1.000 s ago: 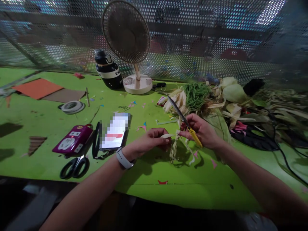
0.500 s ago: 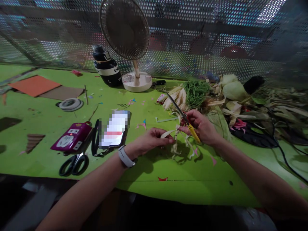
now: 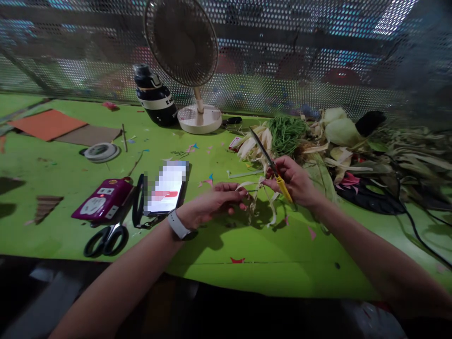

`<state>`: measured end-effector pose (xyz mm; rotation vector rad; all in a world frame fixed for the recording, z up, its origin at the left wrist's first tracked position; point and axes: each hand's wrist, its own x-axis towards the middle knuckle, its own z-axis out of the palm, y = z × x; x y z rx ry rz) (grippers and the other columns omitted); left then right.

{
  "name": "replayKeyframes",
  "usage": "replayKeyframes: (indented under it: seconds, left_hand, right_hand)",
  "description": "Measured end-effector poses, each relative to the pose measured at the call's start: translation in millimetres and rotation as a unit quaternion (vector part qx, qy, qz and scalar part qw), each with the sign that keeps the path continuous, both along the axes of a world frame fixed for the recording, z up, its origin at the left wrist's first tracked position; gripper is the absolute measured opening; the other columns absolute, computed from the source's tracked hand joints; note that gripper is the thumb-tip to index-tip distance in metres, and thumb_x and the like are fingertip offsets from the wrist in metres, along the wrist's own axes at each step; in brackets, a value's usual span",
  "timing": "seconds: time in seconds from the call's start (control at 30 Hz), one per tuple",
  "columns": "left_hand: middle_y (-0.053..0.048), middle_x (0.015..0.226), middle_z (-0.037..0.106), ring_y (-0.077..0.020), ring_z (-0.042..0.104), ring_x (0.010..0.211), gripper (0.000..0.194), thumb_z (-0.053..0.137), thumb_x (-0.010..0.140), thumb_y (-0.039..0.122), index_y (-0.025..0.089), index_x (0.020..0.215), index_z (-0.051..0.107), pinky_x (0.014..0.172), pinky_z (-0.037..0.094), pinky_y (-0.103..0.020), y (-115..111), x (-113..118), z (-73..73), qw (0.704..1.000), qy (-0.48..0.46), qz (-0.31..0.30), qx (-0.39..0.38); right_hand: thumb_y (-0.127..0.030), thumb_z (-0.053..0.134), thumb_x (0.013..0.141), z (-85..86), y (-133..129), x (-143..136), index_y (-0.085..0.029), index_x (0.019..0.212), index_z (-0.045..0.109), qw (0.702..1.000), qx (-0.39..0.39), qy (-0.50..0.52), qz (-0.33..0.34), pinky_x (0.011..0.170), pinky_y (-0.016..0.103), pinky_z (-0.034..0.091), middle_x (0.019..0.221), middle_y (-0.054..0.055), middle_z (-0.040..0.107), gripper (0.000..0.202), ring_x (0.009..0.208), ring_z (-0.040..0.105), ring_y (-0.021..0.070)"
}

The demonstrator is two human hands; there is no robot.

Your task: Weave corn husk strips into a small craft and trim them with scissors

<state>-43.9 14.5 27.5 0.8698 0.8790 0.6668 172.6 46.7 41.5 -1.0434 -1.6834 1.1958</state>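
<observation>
My right hand (image 3: 294,181) is wrapped around yellow-handled scissors (image 3: 283,188), whose dark blades point up and away to the left. Its thumb and fingertip also pinch a small tangle of pale corn husk strips (image 3: 253,207), which dangles just over the green table. To the left, my left hand (image 3: 222,202) wears a watch with a pale band. Its thumb and forefinger meet one end of a strip, while the other fingers curl loosely below. Behind the hands lie dried husks (image 3: 259,146) and a bunch of green strands (image 3: 286,134).
A phone (image 3: 167,188), a purple pouch (image 3: 102,200) and black-handled scissors (image 3: 106,240) lie on the left. At the back stand a fan (image 3: 199,117) and a dark bottle (image 3: 157,101). Husks and a black cable (image 3: 409,221) cover the right side.
My left hand has shifted slightly left and its fingers have loosened, with the strip now stretched flatter. My right hand still grips the scissors, blades turned a little more upright.
</observation>
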Motion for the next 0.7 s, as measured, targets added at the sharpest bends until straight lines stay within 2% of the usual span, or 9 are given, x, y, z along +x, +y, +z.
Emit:
replayKeyframes:
  seconds: [0.17,0.27,0.37,0.47,0.57,0.63,0.7]
  left_hand:
    - [-0.008,0.100,0.070,-0.0114,0.066,0.081,0.009,0.068,0.078,0.018,0.014,0.087,0.069,0.055,0.046,-0.016,-2,1,3.0,0.999,-0.011,0.007,-0.045]
    - [-0.008,0.101,0.071,-0.0152,0.068,0.088,0.006,0.068,0.078,0.016,0.013,0.083,0.069,0.072,0.052,-0.023,-3,4,0.4,0.996,-0.065,0.002,-0.057]
    - [-0.008,0.097,0.073,-0.0165,0.068,0.091,0.008,0.070,0.076,0.015,0.012,0.083,0.069,0.090,0.050,-0.031,-1,5,-7.7,0.993,-0.105,0.008,-0.052]
    - [-0.008,0.098,0.073,-0.0162,0.067,0.094,0.017,0.072,0.074,0.014,0.013,0.091,0.070,0.096,0.046,-0.033,2,4,-15.1,0.993,-0.108,0.017,-0.041]
    - [-0.012,0.106,0.071,-0.0186,0.065,0.102,0.021,0.070,0.076,0.015,0.012,0.096,0.070,0.099,0.044,-0.033,4,4,-16.4,0.992,-0.121,0.012,-0.035]
    - [-0.014,0.111,0.069,-0.0193,0.064,0.106,0.021,0.067,0.078,0.014,0.011,0.099,0.069,0.099,0.044,-0.033,4,4,-14.8,0.991,-0.128,0.010,-0.040]
    - [-0.014,0.113,0.068,-0.0187,0.064,0.105,0.019,0.064,0.081,0.013,0.010,0.099,0.069,0.099,0.044,-0.031,4,4,-13.6,0.991,-0.129,0.012,-0.044]
  right_hand:
    - [-0.036,0.082,0.057,-2.8,-2,-2,-0.023,0.082,0.051,0.999,0.036,-0.015,-0.005,0.074,0.033,0.051,0.080,-0.001,0.060,0.042,0.074,0.057,0.0147]
    - [-0.037,0.081,0.058,-7.2,-2,-4,-0.022,0.084,0.051,0.999,0.046,-0.018,-0.012,0.075,0.034,0.051,0.079,-0.001,0.061,0.042,0.075,0.059,0.0154]
    - [-0.038,0.082,0.057,-9.6,1,-5,-0.022,0.084,0.050,0.999,0.034,-0.013,-0.030,0.076,0.035,0.051,0.080,-0.001,0.063,0.045,0.076,0.060,0.0160]
    - [-0.040,0.083,0.054,-3.5,5,2,-0.022,0.087,0.051,0.998,0.030,-0.021,-0.048,0.075,0.035,0.052,0.084,0.001,0.064,0.049,0.078,0.062,0.0175]
    - [-0.041,0.085,0.051,12.7,-1,18,-0.022,0.085,0.053,0.996,0.011,-0.065,-0.057,0.062,0.029,0.050,0.075,-0.001,0.061,0.050,0.068,0.059,0.0148]
    - [-0.046,0.082,0.057,24.1,-13,33,-0.021,0.081,0.055,0.993,-0.060,-0.105,-0.011,0.049,0.025,0.044,0.066,-0.003,0.057,0.044,0.053,0.051,0.0105]
    - [-0.062,0.065,0.069,31.6,-30,49,-0.020,0.080,0.058,0.980,-0.142,-0.120,0.075,0.040,0.024,0.036,0.057,-0.003,0.051,0.044,0.043,0.042,0.0083]
